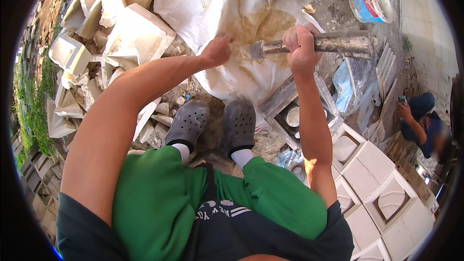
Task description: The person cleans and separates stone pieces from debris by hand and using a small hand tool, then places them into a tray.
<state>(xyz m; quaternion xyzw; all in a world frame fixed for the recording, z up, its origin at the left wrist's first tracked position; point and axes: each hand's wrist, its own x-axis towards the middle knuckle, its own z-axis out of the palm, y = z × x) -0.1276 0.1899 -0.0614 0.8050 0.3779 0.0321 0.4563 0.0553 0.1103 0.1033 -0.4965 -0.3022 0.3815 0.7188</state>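
My right hand (303, 48) is wrapped round a worn, dusty tool (343, 44) with a thick cylindrical end. A flat, blade-like metal end (256, 50) points left from it; its exact kind is unclear. My left hand (218, 50) is closed above the white woven sack (241, 75), near the blade end. Whether its fingers pinch the sack or something small is hidden. Wet-looking brown stains (266, 24) mark the sack, which lies spread and creased on the ground just beyond my grey clogs.
Broken white moulded blocks (137, 34) are heaped on the left. A blue, white and red bucket (371, 5) lies at the far right. Nearer stand a grey square frame mould (278, 106) and rows of white blocks (362, 174). Another person (425, 123) is at the right edge.
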